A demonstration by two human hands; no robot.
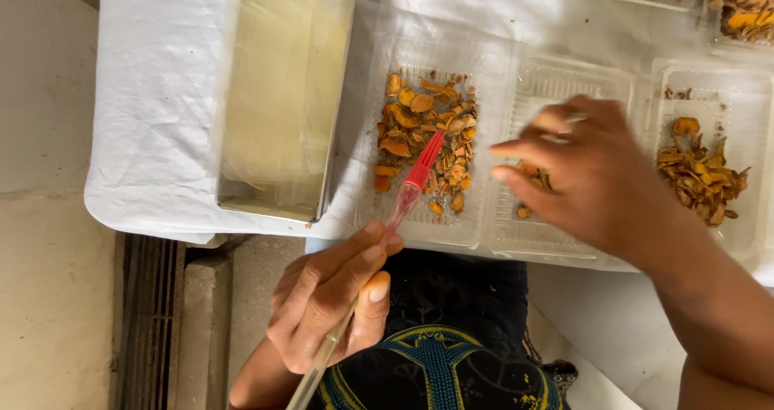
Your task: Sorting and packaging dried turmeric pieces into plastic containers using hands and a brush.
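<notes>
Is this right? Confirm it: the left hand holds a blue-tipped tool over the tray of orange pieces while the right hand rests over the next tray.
Not quite: in the head view the tool in the left hand has a red tip, not blue. It does point into the tray of orange pieces, and the right hand is over the next tray.

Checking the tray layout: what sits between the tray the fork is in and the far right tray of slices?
In the head view, a third clear tray, nearly bare, with the right hand over it.

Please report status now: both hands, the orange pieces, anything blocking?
Left hand grips clear-handled red fork, tines in orange pieces of left tray. Right hand over middle tray, grip unclear. Nothing in the way.
</notes>
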